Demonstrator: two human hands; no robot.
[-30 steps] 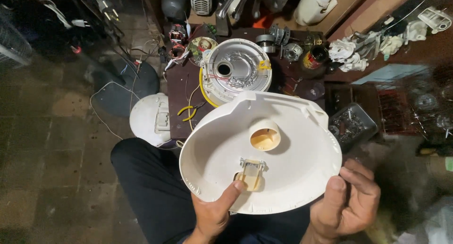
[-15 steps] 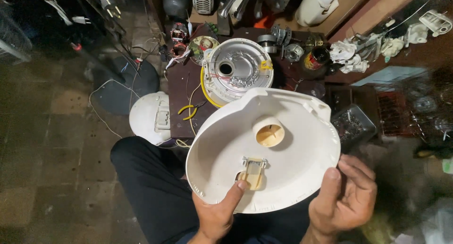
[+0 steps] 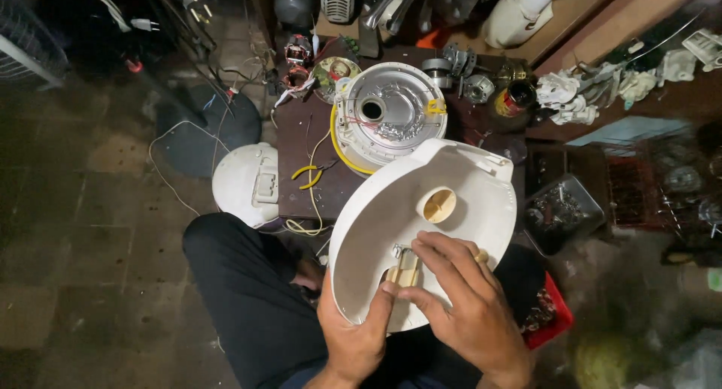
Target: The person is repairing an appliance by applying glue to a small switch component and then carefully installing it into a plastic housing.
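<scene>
White plastic lid (image 3: 421, 231): left hand (image 3: 357, 336) grips its rim closed; right hand (image 3: 466, 306) fingers pinch its latch (image 3: 406, 268).

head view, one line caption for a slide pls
Left hand steadies a white plastic cover while right hand fingers its beige latch.
</scene>
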